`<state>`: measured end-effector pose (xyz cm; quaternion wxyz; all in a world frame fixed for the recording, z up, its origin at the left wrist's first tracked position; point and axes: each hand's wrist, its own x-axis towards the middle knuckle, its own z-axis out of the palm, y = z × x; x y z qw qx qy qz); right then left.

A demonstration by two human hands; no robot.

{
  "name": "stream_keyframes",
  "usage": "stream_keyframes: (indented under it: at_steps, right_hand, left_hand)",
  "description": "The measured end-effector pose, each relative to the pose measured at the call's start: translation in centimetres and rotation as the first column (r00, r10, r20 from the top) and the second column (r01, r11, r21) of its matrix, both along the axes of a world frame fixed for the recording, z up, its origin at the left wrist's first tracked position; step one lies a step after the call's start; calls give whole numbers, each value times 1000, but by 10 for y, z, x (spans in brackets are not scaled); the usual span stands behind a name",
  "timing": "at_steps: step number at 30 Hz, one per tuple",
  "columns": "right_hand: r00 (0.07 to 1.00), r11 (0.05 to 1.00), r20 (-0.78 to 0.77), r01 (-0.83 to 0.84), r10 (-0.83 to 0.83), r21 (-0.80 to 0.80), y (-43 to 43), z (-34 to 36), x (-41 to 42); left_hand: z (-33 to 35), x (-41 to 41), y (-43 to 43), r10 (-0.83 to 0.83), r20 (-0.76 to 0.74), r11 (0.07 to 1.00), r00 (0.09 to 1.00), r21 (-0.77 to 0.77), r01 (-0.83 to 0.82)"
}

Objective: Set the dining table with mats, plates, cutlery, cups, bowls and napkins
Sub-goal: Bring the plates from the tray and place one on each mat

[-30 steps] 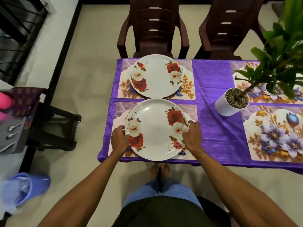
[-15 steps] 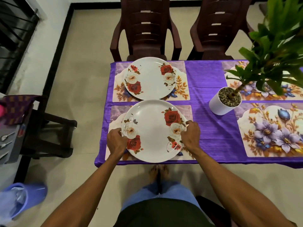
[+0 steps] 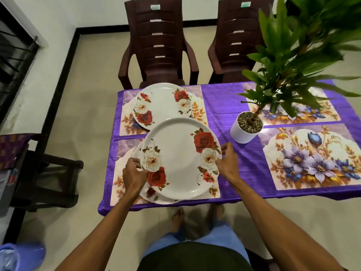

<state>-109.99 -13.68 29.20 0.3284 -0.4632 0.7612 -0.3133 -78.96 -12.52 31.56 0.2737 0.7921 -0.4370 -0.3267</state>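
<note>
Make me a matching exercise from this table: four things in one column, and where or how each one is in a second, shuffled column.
1 top near plate
2 far plate
3 white pot
4 near right mat

A filled with pebbles
B bare, no plate
C gripped by left hand and right hand
D lying on far left mat

Pairs: 1-C, 2-D, 3-A, 4-B

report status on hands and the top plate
Left hand and right hand grip top plate by its rims. Plate held over second plate on near mat. Plant pot to its right, not touching.
</note>
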Motion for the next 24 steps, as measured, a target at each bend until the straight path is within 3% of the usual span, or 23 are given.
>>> stream_keyframes:
  at_steps: [7,12,18,24]
  right_hand:
    - [998,997,61,-6,10,-80,4,7,-67]
    - [999,982,12,-45,48,-183,17,11,-134]
    - [995,975,91,-18,39,-221,36,15,-195]
    - [999,977,43,16,-8,-211,45,19,-243]
  left_hand:
    - [4,-62,12,2,-42,999,999,-31,-3]
    - [2,-118,25,13,-16,999,1000,-46,-14]
    - [15,-189,37,17,-37,999,999,-30,-18]
    - [14,-233,31,-75,-80,997,994,-28,73]
